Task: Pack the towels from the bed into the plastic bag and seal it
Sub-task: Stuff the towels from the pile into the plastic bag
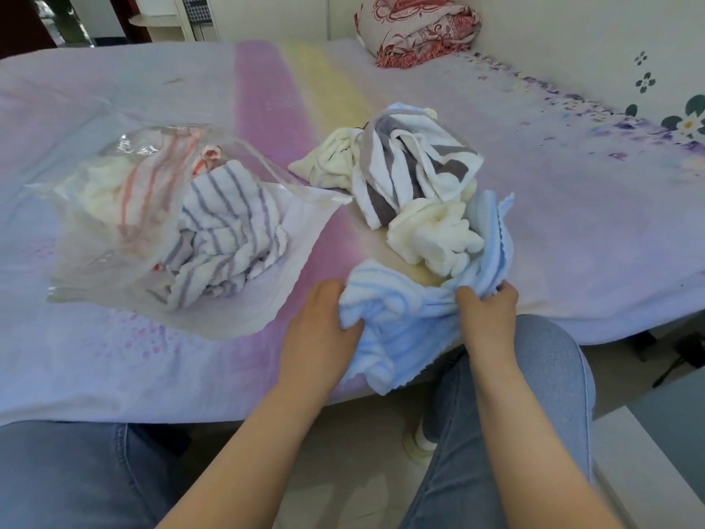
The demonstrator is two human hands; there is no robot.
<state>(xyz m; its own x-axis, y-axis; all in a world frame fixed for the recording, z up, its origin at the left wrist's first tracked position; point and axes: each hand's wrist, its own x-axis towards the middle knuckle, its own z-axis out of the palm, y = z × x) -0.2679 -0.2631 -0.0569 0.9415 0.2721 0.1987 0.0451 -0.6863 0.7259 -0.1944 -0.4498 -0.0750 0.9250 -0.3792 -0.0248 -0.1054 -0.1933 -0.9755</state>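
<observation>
A light blue towel (404, 322) lies bunched at the bed's near edge. My left hand (320, 326) grips its left side and my right hand (486, 311) grips its right side. Behind it sits a pile of loose towels: a cream one (431, 234), a white one with grey stripes (404, 166) and a pale yellow one (328, 158). To the left a clear plastic bag (114, 238) lies open on the bed, mouth facing right. Inside it are a purple-striped white towel (229, 231) and an orange-striped one (145, 185).
The bed (572, 223) has a lilac sheet with pink and yellow bands. A folded red-patterned quilt (416, 28) sits at the far side by the wall. My knees in jeans (549, 360) are at the bed's near edge.
</observation>
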